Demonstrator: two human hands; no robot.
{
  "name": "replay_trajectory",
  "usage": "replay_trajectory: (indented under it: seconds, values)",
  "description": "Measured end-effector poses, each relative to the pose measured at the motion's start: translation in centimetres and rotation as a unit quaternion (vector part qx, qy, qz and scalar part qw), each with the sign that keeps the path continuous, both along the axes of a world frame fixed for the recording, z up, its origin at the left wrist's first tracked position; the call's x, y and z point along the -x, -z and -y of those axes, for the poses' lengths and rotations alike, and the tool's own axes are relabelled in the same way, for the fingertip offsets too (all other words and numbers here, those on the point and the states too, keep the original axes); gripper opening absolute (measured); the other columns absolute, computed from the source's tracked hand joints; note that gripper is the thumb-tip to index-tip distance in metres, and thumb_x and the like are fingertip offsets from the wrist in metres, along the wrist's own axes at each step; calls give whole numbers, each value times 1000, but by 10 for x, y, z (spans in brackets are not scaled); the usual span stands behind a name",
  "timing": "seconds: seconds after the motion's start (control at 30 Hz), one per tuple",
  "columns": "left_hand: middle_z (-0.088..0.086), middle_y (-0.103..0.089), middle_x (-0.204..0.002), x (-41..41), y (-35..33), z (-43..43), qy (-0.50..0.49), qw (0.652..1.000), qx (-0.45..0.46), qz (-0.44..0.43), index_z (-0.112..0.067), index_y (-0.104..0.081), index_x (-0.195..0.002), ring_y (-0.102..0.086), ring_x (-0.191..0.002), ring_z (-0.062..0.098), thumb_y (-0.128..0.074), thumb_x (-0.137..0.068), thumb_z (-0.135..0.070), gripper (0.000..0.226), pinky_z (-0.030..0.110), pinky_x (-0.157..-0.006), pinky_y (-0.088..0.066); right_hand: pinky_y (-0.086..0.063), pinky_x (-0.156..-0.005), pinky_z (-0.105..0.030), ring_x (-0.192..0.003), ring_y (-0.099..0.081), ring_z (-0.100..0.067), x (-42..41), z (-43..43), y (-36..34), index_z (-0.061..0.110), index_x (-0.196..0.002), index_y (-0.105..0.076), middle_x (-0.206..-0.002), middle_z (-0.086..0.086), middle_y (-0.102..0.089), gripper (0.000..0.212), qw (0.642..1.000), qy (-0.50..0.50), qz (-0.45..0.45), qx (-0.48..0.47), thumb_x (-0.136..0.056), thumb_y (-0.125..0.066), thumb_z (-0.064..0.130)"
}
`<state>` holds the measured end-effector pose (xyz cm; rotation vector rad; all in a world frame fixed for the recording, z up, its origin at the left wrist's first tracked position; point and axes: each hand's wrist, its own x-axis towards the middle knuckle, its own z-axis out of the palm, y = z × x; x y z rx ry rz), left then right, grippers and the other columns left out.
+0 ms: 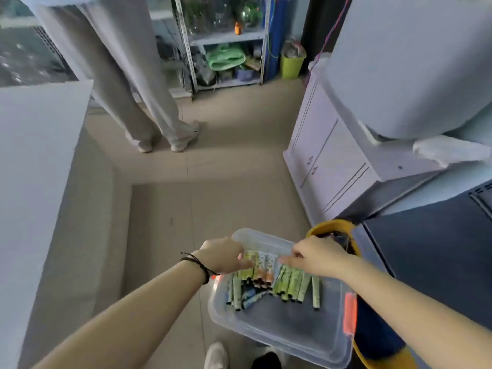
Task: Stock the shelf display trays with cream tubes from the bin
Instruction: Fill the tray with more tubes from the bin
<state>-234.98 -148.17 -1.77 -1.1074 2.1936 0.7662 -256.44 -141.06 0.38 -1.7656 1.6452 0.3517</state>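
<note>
Counter [40, 155] edge walls my 9 o'clock; open floor [213, 203] runs to 12. Left hand [226, 255] reaches over bin [279, 331] far rim, wrist bent, thumb and fingers pinching upright cream tubes [262, 265]; more tubes lie in bin at 5 o'clock. Right hand [319, 258] knuckles up, fingers curled onto same bunch; grip hidden, can't tell. Yellow bucket [316, 227] touches bin at 3 o'clock.

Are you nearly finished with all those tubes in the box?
Not nearly. Nothing stocked shows in this view, so no part looks done yet. Right now the left hand and right hand hold a bunch of tubes between them inside the clear bin. Many more loose tubes lie there, waiting.
</note>
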Motion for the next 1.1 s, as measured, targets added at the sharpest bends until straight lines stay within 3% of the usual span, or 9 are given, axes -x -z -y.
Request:
replay_trajectory:
  seconds: [0.1,0.2,0.4,0.53,0.67,0.8,0.9,0.97,1.1]
  values:
    - [-1,-54,-89,-3,66,-20,-110,990,-86,-34,-21,-57,-97,-56,-91,24,-46,-88,-58,39,29,-70,-39,-25,-49,-32,-52,-41,-17,-8,-13,78,18,-59,-36,-57,1,-39,61,999,22,11,-36,-87,-36,72]
    - [0,-51,-79,0,131,-35,-283,942,-156,-91,-15,-54,-84,-50,-75,19,-54,-89,-49,34,28,-67,-39,-32,-56,-34,-68,-55,-26,-13,-23,152,12,-66,-49,-68,-6,-52,62,993,67,34,-90,-87,-39,70]
    - [5,-58,-89,9,228,-69,-499,841,-175,-113,-14,-56,-97,-53,-78,18,-62,-86,-43,31,27,-64,-43,-17,-53,-33,-43,-26,-17,-30,-50,274,19,-53,-27,-49,0,-23,58,955,229,112,-149,-90,-51,56]
    - [4,-51,-117,9,264,-76,-533,825,-159,-94,-15,-49,-123,-52,-98,20,-60,-88,-41,45,25,-74,-38,-16,-50,-32,-36,-22,-15,-47,-63,331,20,-47,-27,-42,4,-20,60,928,295,115,-195,-90,-52,54]
    - [8,-41,-138,10,290,-77,-573,803,-136,-90,-14,-40,-135,-47,-121,25,-59,-89,-40,56,24,-83,-36,-27,-54,-30,-42,-37,-18,-61,-64,368,18,-48,-33,-44,2,-33,60,881,402,117,-223,-87,-53,58]
    - [9,-43,-137,13,310,-80,-593,790,-116,-100,-13,-38,-137,-46,-123,25,-64,-86,-35,61,30,-94,-39,-39,-56,-33,-62,-60,-29,-78,-65,390,17,-51,-46,-57,-5,-57,51,788,566,143,-196,-81,-67,52]
    - [9,-41,-136,16,318,-84,-618,770,-120,-104,-16,-36,-135,-47,-121,25,-67,-84,-31,62,32,-94,-41,-51,-61,-40,-65,-61,-30,-89,-67,399,12,-57,-54,-68,-11,-64,42,715,658,145,-185,-81,-72,40]
    - [8,-40,-136,16,320,-85,-632,759,-120,-104,-18,-35,-134,-47,-119,26,-68,-84,-30,61,37,-97,-44,-57,-67,-42,-63,-62,-28,-91,-69,399,9,-58,-57,-68,-12,-66,38,693,676,157,-194,-82,-74,34]
    - [11,-42,-130,19,323,-83,-631,762,-120,-85,-19,-36,-130,-50,-111,29,-66,-85,-24,55,42,-96,-46,-51,-53,-28,-57,-59,-18,-80,-77,385,7,-68,-55,-69,-9,-63,25,658,686,212,-228,-86,-70,17]
